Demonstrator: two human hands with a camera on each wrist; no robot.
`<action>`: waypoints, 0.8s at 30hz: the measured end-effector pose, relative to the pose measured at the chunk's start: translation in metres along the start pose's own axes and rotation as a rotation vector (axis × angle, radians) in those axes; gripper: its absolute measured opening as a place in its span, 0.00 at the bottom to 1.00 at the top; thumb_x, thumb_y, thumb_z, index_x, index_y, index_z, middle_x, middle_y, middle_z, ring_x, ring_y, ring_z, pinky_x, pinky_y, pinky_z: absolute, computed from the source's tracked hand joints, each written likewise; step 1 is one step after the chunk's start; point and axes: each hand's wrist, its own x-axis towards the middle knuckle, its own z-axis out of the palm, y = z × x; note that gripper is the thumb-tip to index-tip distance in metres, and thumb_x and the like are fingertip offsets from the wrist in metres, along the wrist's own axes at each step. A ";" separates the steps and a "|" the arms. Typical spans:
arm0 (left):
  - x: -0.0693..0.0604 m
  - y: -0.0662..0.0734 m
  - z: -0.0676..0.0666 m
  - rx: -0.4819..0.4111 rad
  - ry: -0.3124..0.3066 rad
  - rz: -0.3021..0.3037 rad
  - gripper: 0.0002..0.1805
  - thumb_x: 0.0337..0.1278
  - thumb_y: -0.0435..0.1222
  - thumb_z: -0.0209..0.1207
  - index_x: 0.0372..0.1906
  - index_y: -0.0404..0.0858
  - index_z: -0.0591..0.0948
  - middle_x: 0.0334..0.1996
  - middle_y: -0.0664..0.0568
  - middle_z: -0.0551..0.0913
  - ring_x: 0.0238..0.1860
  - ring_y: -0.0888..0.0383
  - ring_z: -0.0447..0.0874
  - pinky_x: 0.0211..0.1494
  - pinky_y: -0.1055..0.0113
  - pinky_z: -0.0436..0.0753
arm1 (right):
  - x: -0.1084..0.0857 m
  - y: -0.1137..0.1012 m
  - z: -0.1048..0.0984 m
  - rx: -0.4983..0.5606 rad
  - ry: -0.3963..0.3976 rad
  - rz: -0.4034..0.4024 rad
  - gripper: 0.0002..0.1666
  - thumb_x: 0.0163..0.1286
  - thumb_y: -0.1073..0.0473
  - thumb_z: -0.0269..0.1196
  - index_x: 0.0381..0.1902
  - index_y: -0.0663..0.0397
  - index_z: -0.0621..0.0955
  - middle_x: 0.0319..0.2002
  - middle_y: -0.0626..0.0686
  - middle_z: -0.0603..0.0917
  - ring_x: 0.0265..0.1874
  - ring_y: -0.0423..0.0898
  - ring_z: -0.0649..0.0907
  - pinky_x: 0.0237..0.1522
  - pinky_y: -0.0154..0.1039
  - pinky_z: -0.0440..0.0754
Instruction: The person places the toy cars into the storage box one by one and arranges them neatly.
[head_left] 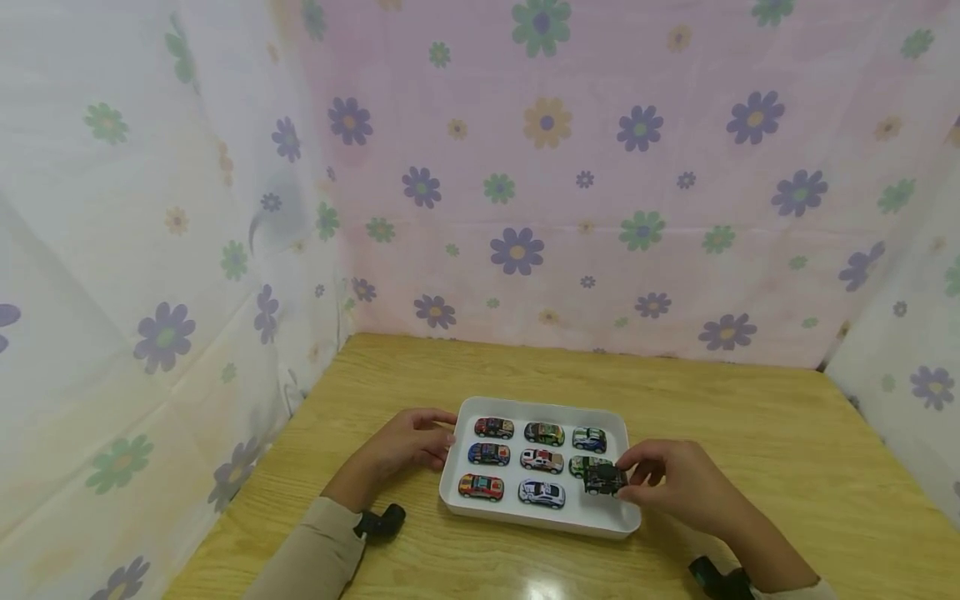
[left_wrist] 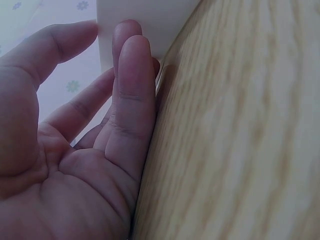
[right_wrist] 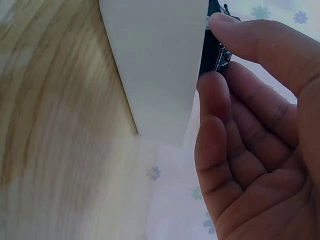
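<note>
A white tray holds toy cars in rows, among them a red and yellow car, a white car and a green car. My right hand pinches a black toy car between thumb and fingers, over the tray's near right corner. The black car partly covers the green one; its underside is hidden. At the tray's left wall rests my left hand, its fingers fairly straight. In the left wrist view, the fingertips lie against the white wall.
The tray stands on a wood-grain table. Flower-print curtains hang behind the table and along both sides. On each wrist is a small black device, one near the left sleeve.
</note>
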 end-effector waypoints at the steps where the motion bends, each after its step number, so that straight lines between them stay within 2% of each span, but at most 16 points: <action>1: 0.000 0.000 0.000 0.000 0.001 -0.001 0.29 0.61 0.40 0.71 0.66 0.38 0.79 0.46 0.43 0.88 0.37 0.53 0.89 0.40 0.61 0.90 | 0.000 0.000 0.000 -0.014 0.000 0.002 0.15 0.58 0.49 0.79 0.42 0.42 0.88 0.34 0.41 0.87 0.30 0.34 0.83 0.29 0.33 0.83; 8: -0.002 0.001 0.002 0.001 0.006 0.001 0.29 0.61 0.38 0.70 0.67 0.36 0.78 0.46 0.43 0.88 0.36 0.54 0.88 0.40 0.62 0.90 | 0.002 -0.002 0.008 -0.067 -0.006 0.045 0.15 0.56 0.46 0.80 0.39 0.37 0.88 0.25 0.41 0.80 0.23 0.36 0.73 0.22 0.32 0.72; 13: -0.003 0.002 0.001 0.011 0.018 -0.005 0.28 0.62 0.38 0.69 0.66 0.37 0.79 0.45 0.43 0.88 0.36 0.53 0.88 0.40 0.61 0.90 | 0.003 -0.002 0.014 -0.082 -0.017 0.075 0.15 0.54 0.45 0.81 0.38 0.37 0.89 0.20 0.43 0.74 0.17 0.37 0.69 0.19 0.32 0.68; 17: -0.004 0.003 0.001 0.010 0.018 -0.010 0.28 0.62 0.38 0.69 0.67 0.38 0.79 0.45 0.43 0.88 0.37 0.53 0.89 0.40 0.61 0.90 | 0.004 -0.003 0.016 -0.123 -0.012 0.071 0.15 0.53 0.45 0.81 0.37 0.34 0.88 0.25 0.40 0.79 0.21 0.38 0.70 0.21 0.32 0.68; 24: -0.004 0.004 0.002 0.010 0.002 -0.005 0.28 0.63 0.39 0.69 0.67 0.37 0.78 0.47 0.42 0.88 0.38 0.53 0.89 0.42 0.61 0.90 | 0.004 -0.003 0.017 -0.145 -0.024 0.110 0.14 0.52 0.46 0.82 0.36 0.33 0.88 0.39 0.38 0.87 0.28 0.40 0.72 0.27 0.33 0.70</action>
